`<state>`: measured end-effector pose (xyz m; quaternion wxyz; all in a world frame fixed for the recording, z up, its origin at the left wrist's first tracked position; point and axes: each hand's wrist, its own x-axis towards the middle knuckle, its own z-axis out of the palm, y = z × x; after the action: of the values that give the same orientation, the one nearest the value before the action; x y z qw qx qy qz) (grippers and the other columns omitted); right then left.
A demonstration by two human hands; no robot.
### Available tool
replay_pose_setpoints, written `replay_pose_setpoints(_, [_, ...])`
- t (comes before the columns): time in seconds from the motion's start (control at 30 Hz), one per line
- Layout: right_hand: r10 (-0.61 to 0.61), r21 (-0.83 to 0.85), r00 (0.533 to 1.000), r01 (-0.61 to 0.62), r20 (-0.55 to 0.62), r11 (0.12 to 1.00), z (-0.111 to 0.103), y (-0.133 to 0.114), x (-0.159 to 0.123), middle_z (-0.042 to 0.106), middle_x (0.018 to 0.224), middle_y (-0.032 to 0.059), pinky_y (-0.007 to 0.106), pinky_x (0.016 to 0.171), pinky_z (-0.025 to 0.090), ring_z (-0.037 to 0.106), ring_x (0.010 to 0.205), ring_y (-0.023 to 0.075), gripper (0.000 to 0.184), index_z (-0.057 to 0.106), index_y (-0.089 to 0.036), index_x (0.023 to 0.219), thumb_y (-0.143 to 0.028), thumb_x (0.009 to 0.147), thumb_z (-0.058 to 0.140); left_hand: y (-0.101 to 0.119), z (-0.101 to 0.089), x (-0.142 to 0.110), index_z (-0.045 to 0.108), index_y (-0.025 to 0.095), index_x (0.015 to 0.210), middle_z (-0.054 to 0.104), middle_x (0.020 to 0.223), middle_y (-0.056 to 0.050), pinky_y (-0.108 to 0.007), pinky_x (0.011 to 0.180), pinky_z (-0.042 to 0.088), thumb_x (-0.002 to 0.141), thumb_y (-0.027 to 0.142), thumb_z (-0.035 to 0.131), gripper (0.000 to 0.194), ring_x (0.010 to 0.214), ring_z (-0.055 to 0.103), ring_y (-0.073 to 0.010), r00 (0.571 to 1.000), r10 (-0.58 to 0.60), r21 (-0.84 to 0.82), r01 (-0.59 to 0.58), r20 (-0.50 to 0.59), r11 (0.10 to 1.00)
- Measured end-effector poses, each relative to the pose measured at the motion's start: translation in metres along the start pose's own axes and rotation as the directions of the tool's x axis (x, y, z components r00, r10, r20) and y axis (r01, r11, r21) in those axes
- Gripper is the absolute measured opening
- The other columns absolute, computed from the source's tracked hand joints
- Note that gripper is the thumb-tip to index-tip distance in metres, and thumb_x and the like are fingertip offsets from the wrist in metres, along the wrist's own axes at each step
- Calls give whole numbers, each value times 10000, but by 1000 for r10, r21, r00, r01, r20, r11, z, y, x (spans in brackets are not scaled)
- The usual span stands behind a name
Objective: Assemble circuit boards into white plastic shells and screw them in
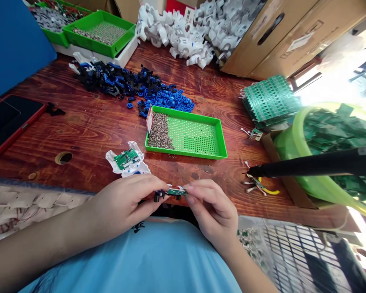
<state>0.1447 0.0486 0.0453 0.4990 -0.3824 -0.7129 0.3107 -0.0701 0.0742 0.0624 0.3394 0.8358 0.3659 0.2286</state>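
Close to my body, at the table's front edge, a small green circuit board [176, 191] with dark parts and thin wires is held between both hands. My left hand [131, 201] pinches a black piece [159, 196] at the board's left end. The fingertips of my right hand [213, 207] grip the board's right end. Just beyond my left hand lies an opened white plastic shell [112, 159] with a larger green circuit board [126, 158] in it. Past my hands sits a green tray [198, 152] with many small screws [160, 131] heaped at its left side.
Black and blue plastic parts [118, 81] are piled behind the tray, with white shells [183, 32] farther back. A black electric screwdriver [308, 165] juts in from the right, before a yellow-green tub [288, 138] of boards. A phone [12, 120] lies at left; stacked green panels [270, 99] stand right.
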Motion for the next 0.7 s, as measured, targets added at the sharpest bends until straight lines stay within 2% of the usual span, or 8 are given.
replay_pose_setpoints(0.2, [-13,50,997,9,72,999,-2,1,0,648,988,28,224,781,540,620,901,103,439,631,-258,1133,35,814,565,0,2,-1,637,175,1019,714,954,-6,-176,770,446,904,203,504,178,866,651,-118,1000,-15,-5,15,-5,1000])
replay_pose_setpoints(0.37, [-40,19,993,39,110,999,-2,-2,1,657,967,31,221,773,542,627,886,103,387,641,-241,1102,16,822,570,3,3,-2,653,185,991,722,886,1,-195,715,452,892,230,520,172,796,659,-125,999,-47,-17,47,2,999])
replay_pose_setpoints(0.57, [22,-34,990,-17,138,999,-2,-5,1,666,918,35,222,727,549,637,835,112,355,659,-233,1084,-4,828,569,9,3,-1,681,170,920,716,793,-7,-216,614,446,890,292,513,210,674,636,-128,979,-191,-70,196,76,978])
replay_pose_setpoints(0.7, [109,12,985,-112,134,994,-1,-6,-1,679,870,17,201,709,544,635,792,99,310,688,-241,1037,-29,829,595,12,3,1,679,171,848,662,665,6,-230,531,411,880,343,496,253,586,593,-132,930,-323,-97,343,175,934])
